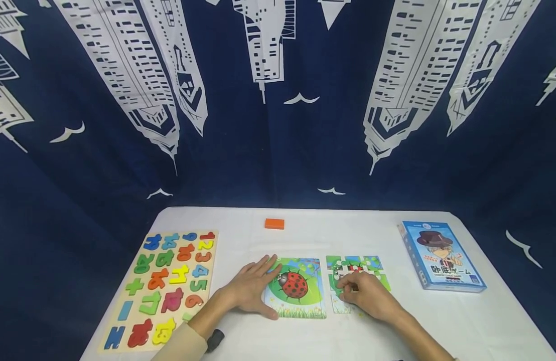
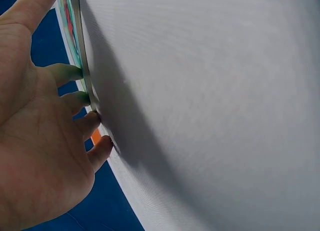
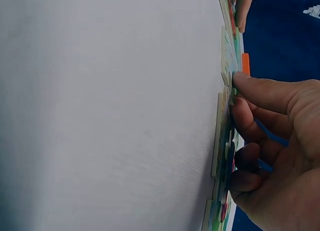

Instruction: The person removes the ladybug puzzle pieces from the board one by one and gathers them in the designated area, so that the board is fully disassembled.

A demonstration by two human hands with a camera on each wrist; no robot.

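Observation:
A square ladybug picture board [image 1: 313, 286] lies on the white table before me. My left hand [image 1: 251, 288] rests at its left edge with spread, mostly straight fingers; in the left wrist view the fingertips [image 2: 102, 147] touch down along the board's side. Just right of the board are several ladybug puzzle pieces [image 1: 340, 305], set close together with gaps between some. Over them, my right hand [image 1: 373, 297] has curled fingers, thumb and index finger pinching a small puzzle piece [image 3: 234, 92] that they mostly hide. Edges of other pieces show below that hand in the right wrist view.
On the left lies a wooden number board [image 1: 167, 288] with colourful numerals. An orange block [image 1: 274, 224] sits at the back. A blue game box [image 1: 442, 258] stands to the right. A dark blue curtain [image 1: 269, 165] hangs behind the white table [image 1: 296, 341].

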